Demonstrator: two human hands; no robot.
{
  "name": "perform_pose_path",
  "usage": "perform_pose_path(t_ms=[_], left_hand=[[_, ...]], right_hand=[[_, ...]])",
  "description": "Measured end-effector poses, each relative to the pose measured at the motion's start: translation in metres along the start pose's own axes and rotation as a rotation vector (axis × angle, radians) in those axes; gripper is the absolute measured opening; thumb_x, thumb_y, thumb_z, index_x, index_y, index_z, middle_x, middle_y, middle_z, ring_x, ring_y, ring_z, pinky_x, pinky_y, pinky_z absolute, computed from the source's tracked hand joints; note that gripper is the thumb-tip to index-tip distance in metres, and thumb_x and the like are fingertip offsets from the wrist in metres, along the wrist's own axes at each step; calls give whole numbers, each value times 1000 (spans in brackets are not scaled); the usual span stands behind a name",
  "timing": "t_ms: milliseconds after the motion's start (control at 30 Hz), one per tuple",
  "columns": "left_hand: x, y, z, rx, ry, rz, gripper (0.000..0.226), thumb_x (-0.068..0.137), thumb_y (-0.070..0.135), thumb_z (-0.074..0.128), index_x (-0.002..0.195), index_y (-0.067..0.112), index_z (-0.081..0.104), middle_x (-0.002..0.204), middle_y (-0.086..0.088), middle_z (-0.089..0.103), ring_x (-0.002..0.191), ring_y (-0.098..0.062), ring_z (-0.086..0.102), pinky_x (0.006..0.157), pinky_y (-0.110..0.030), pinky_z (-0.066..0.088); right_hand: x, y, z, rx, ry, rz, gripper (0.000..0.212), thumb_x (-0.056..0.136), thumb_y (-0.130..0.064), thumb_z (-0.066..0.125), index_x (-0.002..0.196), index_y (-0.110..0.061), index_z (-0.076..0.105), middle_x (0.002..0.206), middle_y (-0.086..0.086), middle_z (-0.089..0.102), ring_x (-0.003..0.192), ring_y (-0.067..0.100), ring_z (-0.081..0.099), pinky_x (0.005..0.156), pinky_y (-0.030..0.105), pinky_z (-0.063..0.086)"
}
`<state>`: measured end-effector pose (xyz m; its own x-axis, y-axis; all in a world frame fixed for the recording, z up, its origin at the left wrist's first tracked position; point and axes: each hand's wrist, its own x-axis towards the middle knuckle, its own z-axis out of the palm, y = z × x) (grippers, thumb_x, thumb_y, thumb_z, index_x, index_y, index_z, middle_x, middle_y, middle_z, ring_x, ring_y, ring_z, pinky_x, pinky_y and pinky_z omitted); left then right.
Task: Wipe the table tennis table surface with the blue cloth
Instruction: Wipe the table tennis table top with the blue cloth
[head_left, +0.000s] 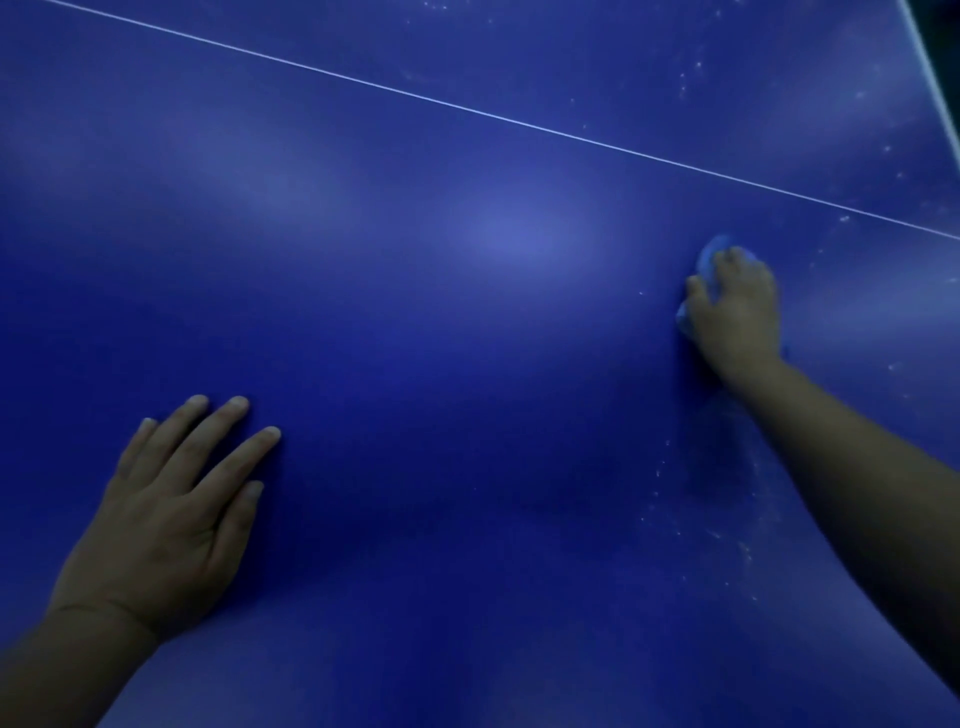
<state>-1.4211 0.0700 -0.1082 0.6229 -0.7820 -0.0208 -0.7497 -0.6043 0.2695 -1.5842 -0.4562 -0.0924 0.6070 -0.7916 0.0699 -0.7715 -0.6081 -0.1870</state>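
Observation:
The dark blue table tennis table (415, 322) fills the view. My right hand (737, 312) lies at the right, stretched forward, with its fingers curled over a bunched light blue cloth (712, 249) that it presses to the surface; most of the cloth is hidden under the palm. My left hand (171, 509) rests flat on the table at the lower left, fingers straight and spread, holding nothing.
A thin white line (467, 109) crosses the table from upper left to right. The white table edge (935, 78) shows at the top right corner. White dust specks (727, 540) lie under my right forearm and in the upper right area.

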Motion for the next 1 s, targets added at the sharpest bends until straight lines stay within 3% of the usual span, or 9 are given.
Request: perform_pose_path(t_ms=[167,300,433,567,667,767,867,933,1000], left_hand=[[0,1,-1,-11,8,-4,60,103,47,21,139,14,57,153,-13,43,145,-39,30,122,-47,8],[0,1,0,-4,14,-3,61,103,46,22,138,12,58,152,-14,44,144,-40,32,120,-49,10],[1,3,-3,-9,18,-2,62,104,47,20,137,11,59,150,-16,45,142,-42,33,122,-44,5],[0,3,-2,-15,38,16,61,105,46,20,138,11,56,151,-16,45,143,-39,33,119,-54,14],[0,3,-1,-14,69,23,60,105,45,21,138,11,57,150,-16,46,144,-36,32,118,-57,18],[0,4,-1,-13,63,19,60,105,45,21,138,11,57,150,-16,46,143,-40,33,119,-57,18],[0,2,-2,-12,39,17,59,104,46,21,140,13,54,152,-14,43,147,-33,28,122,-50,11],[0,2,-3,-18,27,13,60,105,47,20,140,14,54,153,-14,43,147,-33,27,122,-49,10],[0,3,-4,-15,20,12,60,105,47,19,140,14,54,153,-13,43,146,-36,29,123,-50,10]], right_hand=[[-96,-77,20,200,-27,-565,42,101,-23,41,115,10,64,131,29,59,130,44,44,113,42,23],[-168,-106,2,343,-375,-708,45,106,-38,32,111,-9,67,139,8,58,142,32,37,117,38,24],[-169,-121,-59,775,-777,-293,20,103,-23,50,108,-32,68,124,-18,65,130,-5,48,108,15,36],[-83,-103,-94,970,-842,124,28,80,-29,68,102,-13,71,91,3,72,75,10,67,65,22,55],[-9,-83,-91,898,-824,270,29,86,-25,64,111,-10,67,96,4,75,75,11,71,67,25,57],[51,-68,-95,598,-513,277,19,101,-17,50,107,-7,66,106,13,73,69,12,66,68,21,50],[50,-80,-82,95,-158,65,36,101,-27,41,112,-4,66,109,22,65,86,33,62,72,28,48],[13,-95,-48,34,-242,-233,50,101,-37,25,101,0,60,110,25,60,103,39,57,86,38,40],[-14,-81,-2,-133,-354,-433,60,106,-42,15,128,0,51,139,23,48,127,43,44,103,49,36]])
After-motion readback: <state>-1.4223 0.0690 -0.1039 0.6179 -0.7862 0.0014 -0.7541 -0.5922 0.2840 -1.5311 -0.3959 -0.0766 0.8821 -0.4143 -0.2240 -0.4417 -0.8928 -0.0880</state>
